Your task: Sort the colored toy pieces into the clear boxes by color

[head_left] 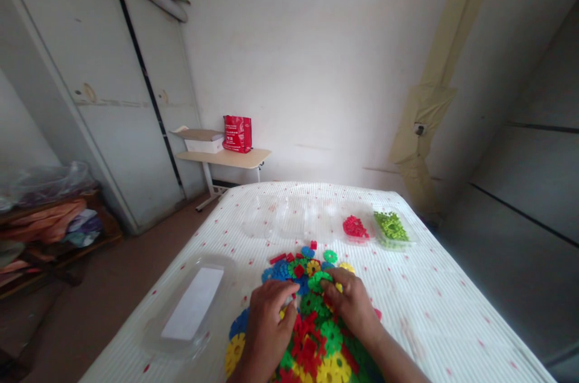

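A heap of plastic building pieces, with red blocks [309, 347] and blue, yellow and green notched discs [332, 336], covers the near middle of the table. Over its left side my left hand [272, 318] is curled, thumb and forefinger bent towards each other. Small red and pale bits show by its fingertips; what lies inside the fingers is hidden. My right hand [351, 303] reaches in from the right, its fingertips closed on the edge of a green notched disc [318, 280]. More blue discs [281, 271] lie just beyond my hands.
A clear tray with a white paper [194, 303] lies on the left of the cloth-covered table [443, 286]. Towards the far edge stand clear tubs, one with red pieces [355, 227], one with light-green pieces [391, 227]. A small desk [226, 157] holds a red bag [237, 134].
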A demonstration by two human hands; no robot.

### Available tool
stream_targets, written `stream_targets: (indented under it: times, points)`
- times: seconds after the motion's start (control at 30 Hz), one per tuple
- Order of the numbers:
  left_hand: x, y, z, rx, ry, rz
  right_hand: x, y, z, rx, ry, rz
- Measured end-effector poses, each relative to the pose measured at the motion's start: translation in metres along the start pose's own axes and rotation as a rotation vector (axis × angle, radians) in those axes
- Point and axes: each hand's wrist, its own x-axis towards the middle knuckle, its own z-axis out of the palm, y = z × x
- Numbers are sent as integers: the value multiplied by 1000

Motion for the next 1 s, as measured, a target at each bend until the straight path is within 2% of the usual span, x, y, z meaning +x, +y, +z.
stream_targets:
  times: [0.07,0.17,0.4,0.53,0.63,0.8,0.9,1.0]
  points:
    - [3,2,1,-61,8,-7,-2,-3,-3,84,15,15]
    - [10,9,3,-180,-48,-68,-4,-8,-5,204,10,41]
    - [24,27,12,-559,-220,-340,-8,-13,-2,359,-38,55]
    - [26,30,15,-704,-218,-526,-8,-11,-1,369,-59,53]
    - [25,29,15,-803,-215,-555,-10,-13,-3,350,-101,35]
    - [26,31,6,-893,-316,-534,-13,-20,-6,311,-184,-4]
    - [43,24,-13,-755,-258,-524,-13,-19,-9,225,-123,-3]
    - [79,0,-37,-570,-75,-512,-12,-9,-13,123,2,14]
